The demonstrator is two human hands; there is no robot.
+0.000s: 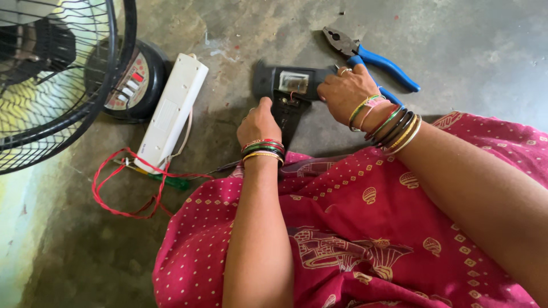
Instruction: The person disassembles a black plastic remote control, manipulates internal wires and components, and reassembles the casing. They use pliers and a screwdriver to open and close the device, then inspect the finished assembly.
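A black handheld appliance body (288, 91) lies on the concrete floor, its shell open so a clear part and thin wires show inside. My left hand (258, 122) grips its lower handle part. My right hand (344, 93) is closed on the appliance's right end, a ring on one finger. Both wrists carry several coloured bangles. Blue-handled pliers (371, 57) lie on the floor just behind my right hand, jaws pointing up-left. What my right fingers press on is hidden under the hand.
A white extension board (171, 111) lies to the left with red wire (123, 182) looped beside it and a green-handled screwdriver (171, 181). A black fan base with buttons (134, 82) and its wire cage (51, 85) stand at far left. Red patterned cloth (365, 239) covers my lap.
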